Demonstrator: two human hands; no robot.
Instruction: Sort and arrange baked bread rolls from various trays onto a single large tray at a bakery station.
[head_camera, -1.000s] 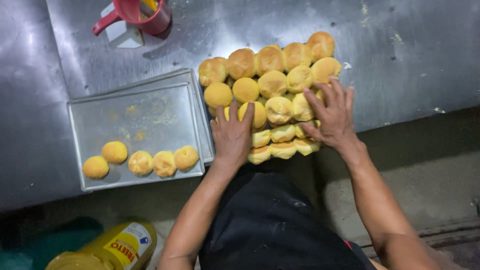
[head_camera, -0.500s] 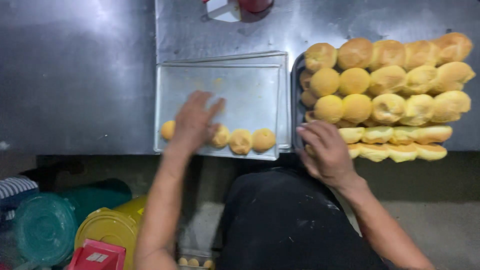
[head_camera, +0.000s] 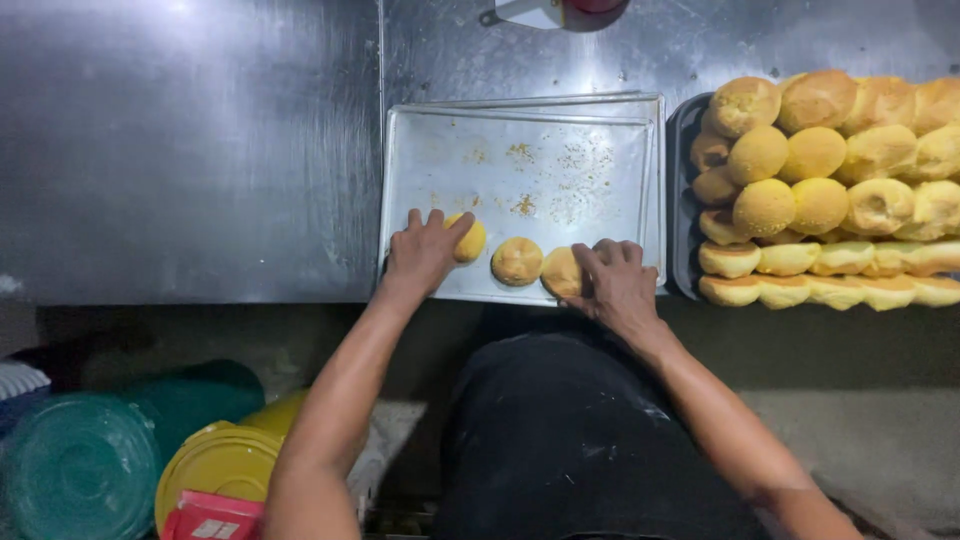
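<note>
L hand (head_camera: 425, 252) on the tray (head_camera: 520, 130), fingers (head_camera: 458, 228) curled over the left bun (head_camera: 472, 240), gripping it. R hand (head_camera: 618, 285) fingers wrap the right bun (head_camera: 562, 272). Middle bun (head_camera: 517, 261) lies free btwn them. Stacked buns (head_camera: 820, 180) on the worktop (head_camera: 190, 150), right of tray.

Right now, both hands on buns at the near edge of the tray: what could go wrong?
1. The buns under the left hand and right hand sit in a row along the metal tray's near rim, by the table edge; a nudge could push one off.
2. The piled buns on the dark tray are stacked high beside the right hand; a bump could topple some.
</note>
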